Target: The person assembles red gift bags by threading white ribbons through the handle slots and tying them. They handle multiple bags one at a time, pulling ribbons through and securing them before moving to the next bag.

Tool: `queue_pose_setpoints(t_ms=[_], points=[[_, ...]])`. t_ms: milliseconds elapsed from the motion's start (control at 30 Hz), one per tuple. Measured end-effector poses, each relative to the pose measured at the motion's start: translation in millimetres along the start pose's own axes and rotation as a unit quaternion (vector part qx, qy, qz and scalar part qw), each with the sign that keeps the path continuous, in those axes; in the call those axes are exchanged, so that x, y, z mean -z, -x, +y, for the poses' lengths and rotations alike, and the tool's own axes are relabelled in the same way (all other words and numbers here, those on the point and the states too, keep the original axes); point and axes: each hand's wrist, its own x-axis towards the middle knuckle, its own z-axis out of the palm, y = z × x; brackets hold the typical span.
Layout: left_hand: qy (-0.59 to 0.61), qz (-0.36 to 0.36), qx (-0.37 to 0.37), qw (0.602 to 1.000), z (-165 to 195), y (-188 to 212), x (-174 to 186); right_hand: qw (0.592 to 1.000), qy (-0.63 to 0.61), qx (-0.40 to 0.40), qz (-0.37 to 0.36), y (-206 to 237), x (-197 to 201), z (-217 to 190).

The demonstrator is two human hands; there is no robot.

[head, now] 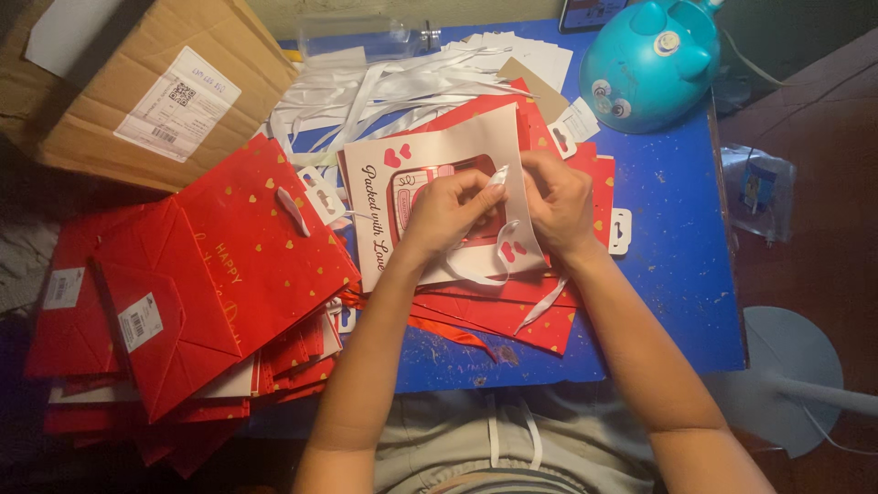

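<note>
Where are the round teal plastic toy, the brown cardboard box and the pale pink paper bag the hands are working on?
Round teal plastic toy [649,69], head view, middle of its domed body.
Brown cardboard box [101,101], head view, bare brown side.
Pale pink paper bag [366,197], head view, left front panel.

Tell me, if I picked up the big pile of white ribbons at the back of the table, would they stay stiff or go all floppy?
Probably floppy: the white ribbons lie in loose curves on the blue table. They look thin and flat, so likely very light. Being tangled, several would probably lift together.
</note>
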Motion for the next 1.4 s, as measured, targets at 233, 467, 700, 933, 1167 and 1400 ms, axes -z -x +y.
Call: queue_pose_setpoints(t_ms=[233, 467, 700, 933, 1167, 1400], points=[[0.055, -0.021, -0.007, 0.998, -9, 0, 0, 0.995, -0.046, -0.083, 0.041, 3, 2, 9], [0.055, -0.016, 0.015, 0.998, -8, 3, 0, 0.991, -0.096, -0.062, -0.073, -3, 8, 5], [0.055, -0.019, -0.005, 0.998, -9, 3, 1, 0.997, -0.013, -0.017, -0.074, -2, 8, 4], [0.025, -0.012, -0.020, 0.999, -7, 5, -1, 0.977, -0.160, -0.144, -0.007, -3, 10, 4], [0.026, -0.005, -0.012, 1.000, -6, 7, -1, 0.991, -0.063, -0.090, -0.080, -3, 12, -2], [0.021, -0.001, -0.014, 1.000, -5, 7, 0, 0.989, -0.113, -0.059, -0.069, -5, 13, 6]])
